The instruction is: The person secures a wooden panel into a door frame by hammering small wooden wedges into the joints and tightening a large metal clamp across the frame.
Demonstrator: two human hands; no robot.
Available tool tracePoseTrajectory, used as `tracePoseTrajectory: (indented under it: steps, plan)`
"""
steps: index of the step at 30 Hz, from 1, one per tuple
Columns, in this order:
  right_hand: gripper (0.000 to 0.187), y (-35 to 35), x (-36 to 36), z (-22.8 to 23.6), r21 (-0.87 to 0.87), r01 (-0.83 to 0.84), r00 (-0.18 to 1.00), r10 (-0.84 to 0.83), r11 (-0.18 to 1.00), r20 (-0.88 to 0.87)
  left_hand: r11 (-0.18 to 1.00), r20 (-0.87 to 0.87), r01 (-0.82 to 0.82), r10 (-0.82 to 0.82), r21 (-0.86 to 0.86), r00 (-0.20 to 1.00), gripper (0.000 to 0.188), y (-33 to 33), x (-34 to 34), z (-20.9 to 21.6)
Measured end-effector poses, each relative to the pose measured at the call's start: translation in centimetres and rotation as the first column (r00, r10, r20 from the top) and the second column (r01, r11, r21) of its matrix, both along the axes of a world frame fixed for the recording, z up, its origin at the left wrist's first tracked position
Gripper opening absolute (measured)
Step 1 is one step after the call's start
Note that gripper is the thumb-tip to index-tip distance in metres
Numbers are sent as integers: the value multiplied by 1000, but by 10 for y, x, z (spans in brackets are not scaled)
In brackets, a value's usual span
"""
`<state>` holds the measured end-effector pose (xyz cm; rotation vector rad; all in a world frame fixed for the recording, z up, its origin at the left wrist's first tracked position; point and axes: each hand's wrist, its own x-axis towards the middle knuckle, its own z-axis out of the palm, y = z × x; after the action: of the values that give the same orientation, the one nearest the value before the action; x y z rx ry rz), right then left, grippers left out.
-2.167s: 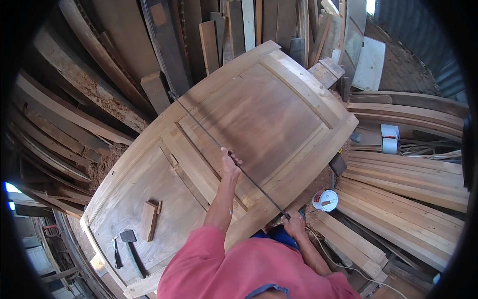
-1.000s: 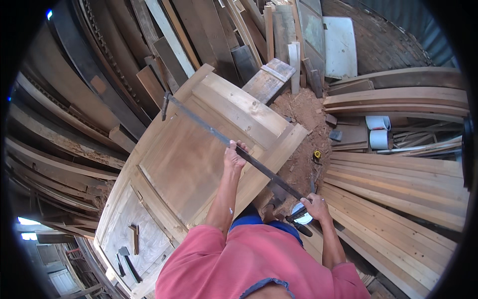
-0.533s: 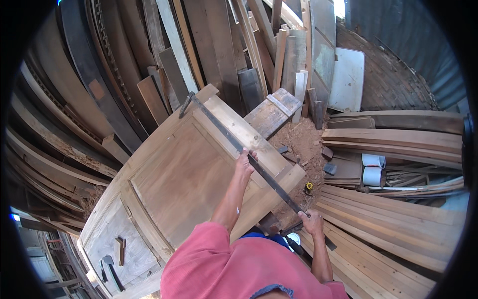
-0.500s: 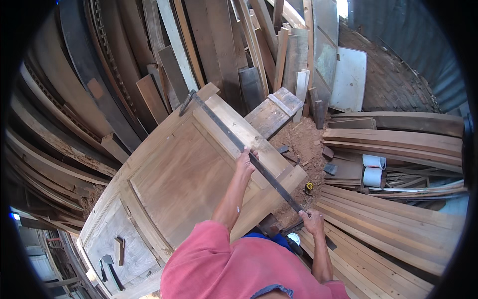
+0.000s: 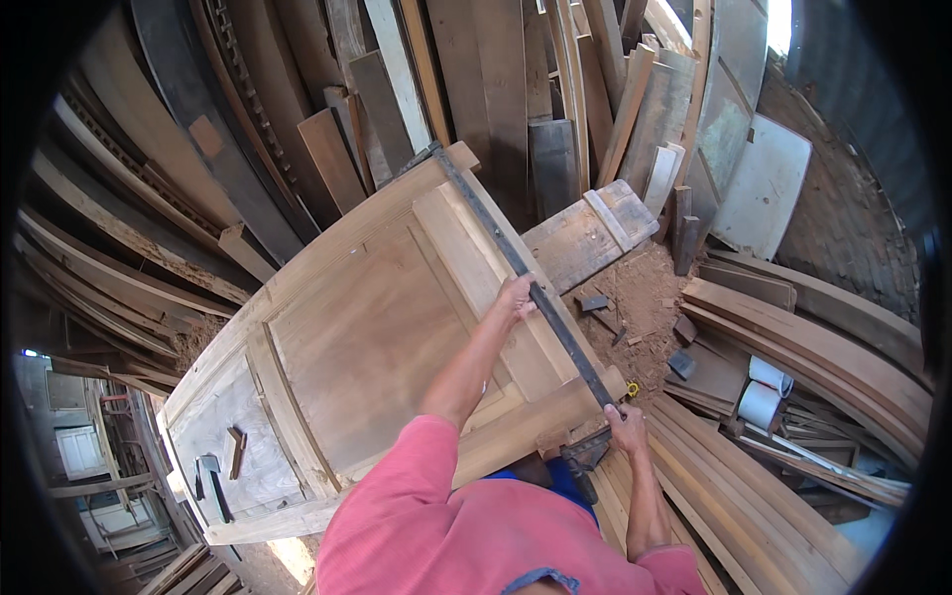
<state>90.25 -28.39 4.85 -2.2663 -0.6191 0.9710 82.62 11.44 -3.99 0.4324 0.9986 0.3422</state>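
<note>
A wooden panelled door (image 5: 367, 337) lies slantwise before me. Along its right end stretches a long dark metal bar clamp (image 5: 567, 342), with a jaw at the far end hooked by the door's far corner. My left hand (image 5: 516, 296) is closed round the middle of the bar. At the bar's near end, my right hand (image 5: 627, 428) grips it beside the door's near right corner. A loose wooden strip (image 5: 436, 226) rests on the door alongside its panel. Toward the door's left end lie a dark metal tool (image 5: 213, 486) and small wood pieces (image 5: 236, 451).
Many boards (image 5: 476, 89) lean upright beyond the door. A worn plank (image 5: 585, 233) juts out at its right end, over wood shavings (image 5: 645, 317). Stacked planks (image 5: 734, 476) lie to my right, near a yellow tape measure (image 5: 633, 389) and a white container (image 5: 761, 405).
The bar clamp has shifted toward the door's right end, and its far jaw now sits at the door's edge. Both hands moved with it. The view has turned slightly.
</note>
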Motion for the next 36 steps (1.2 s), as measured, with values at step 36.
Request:
tracePoseTrajectory:
  steps: [36]
  plan:
    - [43, -3, 35, -9, -98, 82, 988, -94, 992, -121, 588, -658, 638, -223, 498, 719, 37, -25, 5, 49]
